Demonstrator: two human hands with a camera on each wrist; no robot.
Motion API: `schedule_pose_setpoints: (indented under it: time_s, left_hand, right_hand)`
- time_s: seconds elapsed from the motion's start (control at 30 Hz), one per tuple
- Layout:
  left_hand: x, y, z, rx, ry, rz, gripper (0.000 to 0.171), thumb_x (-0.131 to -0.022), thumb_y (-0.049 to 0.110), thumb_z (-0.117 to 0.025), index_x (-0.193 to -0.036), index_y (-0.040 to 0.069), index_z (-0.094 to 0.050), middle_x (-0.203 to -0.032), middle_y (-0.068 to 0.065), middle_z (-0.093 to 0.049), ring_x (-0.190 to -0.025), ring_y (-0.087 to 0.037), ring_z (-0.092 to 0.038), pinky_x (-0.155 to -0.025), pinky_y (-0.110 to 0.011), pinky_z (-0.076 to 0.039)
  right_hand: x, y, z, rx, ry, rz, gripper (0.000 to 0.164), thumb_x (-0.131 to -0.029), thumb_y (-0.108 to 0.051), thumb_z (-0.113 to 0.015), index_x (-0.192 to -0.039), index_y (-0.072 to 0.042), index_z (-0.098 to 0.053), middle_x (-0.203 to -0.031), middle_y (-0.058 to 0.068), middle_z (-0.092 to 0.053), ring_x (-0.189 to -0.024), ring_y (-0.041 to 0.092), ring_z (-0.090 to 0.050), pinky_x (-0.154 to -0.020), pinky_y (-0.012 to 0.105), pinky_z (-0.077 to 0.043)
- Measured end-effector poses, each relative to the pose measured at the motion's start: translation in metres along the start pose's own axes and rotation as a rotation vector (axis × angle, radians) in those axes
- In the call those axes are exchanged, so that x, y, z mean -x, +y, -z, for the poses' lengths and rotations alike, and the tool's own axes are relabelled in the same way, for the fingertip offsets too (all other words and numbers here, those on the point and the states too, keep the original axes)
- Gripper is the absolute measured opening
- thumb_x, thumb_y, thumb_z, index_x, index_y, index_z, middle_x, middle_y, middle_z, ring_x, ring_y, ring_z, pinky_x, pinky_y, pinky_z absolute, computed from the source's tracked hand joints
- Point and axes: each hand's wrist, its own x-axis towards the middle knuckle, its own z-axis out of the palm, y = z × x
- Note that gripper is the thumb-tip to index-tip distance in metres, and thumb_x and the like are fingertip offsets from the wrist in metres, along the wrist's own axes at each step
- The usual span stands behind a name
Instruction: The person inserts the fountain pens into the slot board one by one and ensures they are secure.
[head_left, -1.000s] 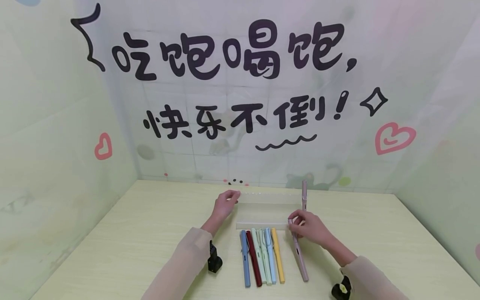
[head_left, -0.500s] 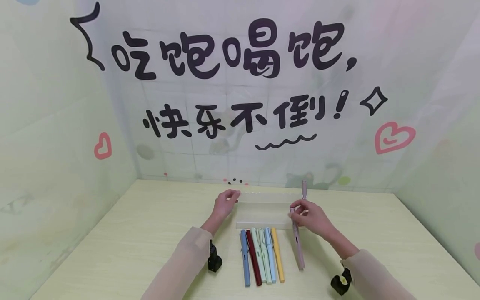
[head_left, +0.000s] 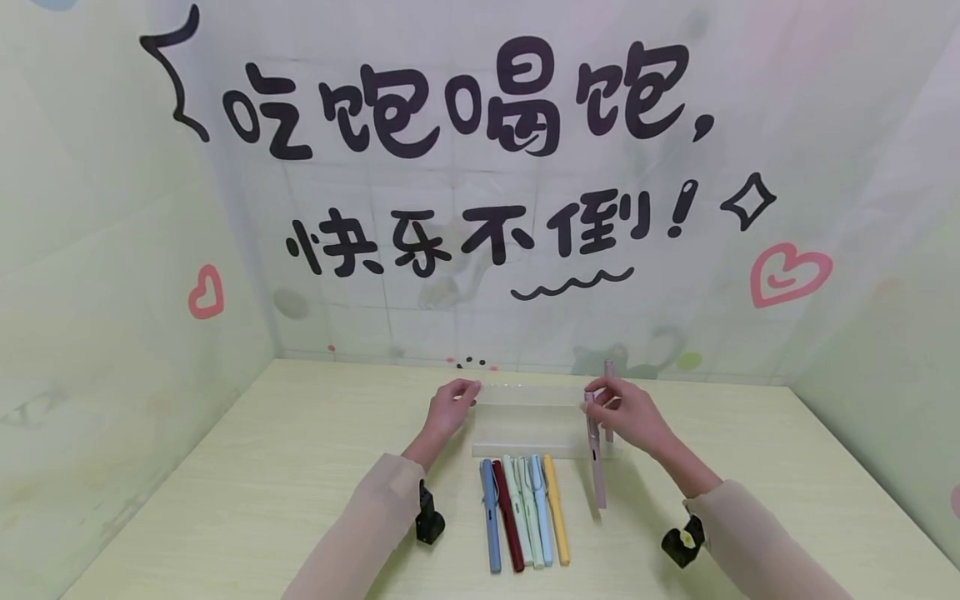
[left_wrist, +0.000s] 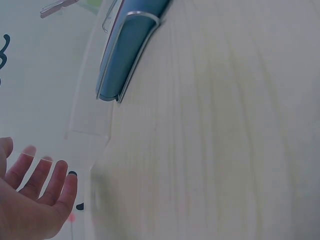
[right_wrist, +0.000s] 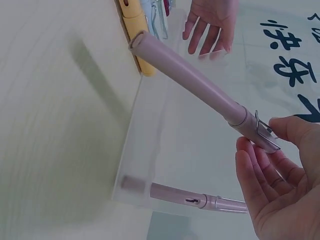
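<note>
My right hand [head_left: 626, 412] pinches a pale purple pen [right_wrist: 195, 82] near its clip end, between thumb and fingers. That pen hangs tilted over the right end of a clear plastic pen rack [head_left: 528, 451], its lower end toward me. A second purple pen [right_wrist: 175, 194] lies across the rack's right end, partly behind my right hand in the head view. At the rack's far left corner, my left hand [head_left: 452, 406] holds the clear edge with thumb and fingertips.
In front of the rack lies a row of pens: a blue pen [head_left: 491, 517], a dark red pen [head_left: 509, 521], pale green ones, a light blue pen [head_left: 542, 517] and a yellow pen [head_left: 557, 517]. A printed cloth wall [head_left: 480, 325] stands close behind the rack.
My right hand has lifted the purple pen and moved it away from me, from beside the row to over the rack's right end. My left hand has stayed at the rack's corner.
</note>
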Motion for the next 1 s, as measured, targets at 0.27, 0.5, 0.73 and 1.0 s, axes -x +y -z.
schedule_pose_setpoints:
  time_s: [0.27, 0.5, 0.73, 1.0]
  left_hand:
    - [-0.001, -0.001, -0.001, 0.002, -0.004, 0.016, 0.033, -0.090, 0.030, -0.050, -0.104, 0.002, -0.060, -0.100, -0.011, -0.059, -0.088, -0.025, -0.058, -0.069, -0.033, -0.047]
    - [-0.001, -0.001, 0.000, 0.012, -0.004, 0.017, 0.033, -0.090, 0.030, -0.050, -0.103, 0.002, -0.060, -0.099, -0.010, -0.059, -0.087, -0.023, -0.057, -0.069, -0.033, -0.047]
    - [-0.002, -0.001, 0.000, 0.023, -0.007, 0.019, 0.032, -0.090, 0.030, -0.050, -0.104, 0.003, -0.060, -0.100, -0.009, -0.058, -0.087, -0.022, -0.057, -0.070, -0.032, -0.047]
    - [0.000, 0.000, 0.000, 0.024, -0.006, 0.015, 0.033, -0.090, 0.031, -0.050, -0.103, 0.002, -0.060, -0.100, -0.010, -0.058, -0.089, -0.024, -0.058, -0.071, -0.033, -0.047]
  right_hand:
    - [-0.007, -0.006, 0.007, 0.037, 0.034, 0.041, 0.022, -0.082, -0.015, -0.062, -0.098, -0.001, -0.057, -0.075, 0.005, -0.058, -0.067, 0.017, -0.056, -0.056, 0.028, -0.046]
    - [-0.013, -0.011, 0.013, 0.057, 0.046, 0.033, 0.025, -0.083, -0.017, -0.062, -0.101, 0.000, -0.056, -0.078, 0.005, -0.058, -0.071, 0.019, -0.057, -0.058, 0.030, -0.046]
    - [-0.020, -0.013, 0.019, 0.081, 0.085, 0.039, 0.026, -0.082, -0.015, -0.062, -0.101, 0.001, -0.056, -0.079, 0.006, -0.059, -0.070, 0.020, -0.057, -0.059, 0.031, -0.046]
    - [-0.027, -0.015, 0.024, 0.126, 0.132, 0.039, 0.025, -0.082, -0.013, -0.062, -0.102, 0.001, -0.057, -0.079, 0.008, -0.059, -0.072, 0.022, -0.057, -0.060, 0.032, -0.046]
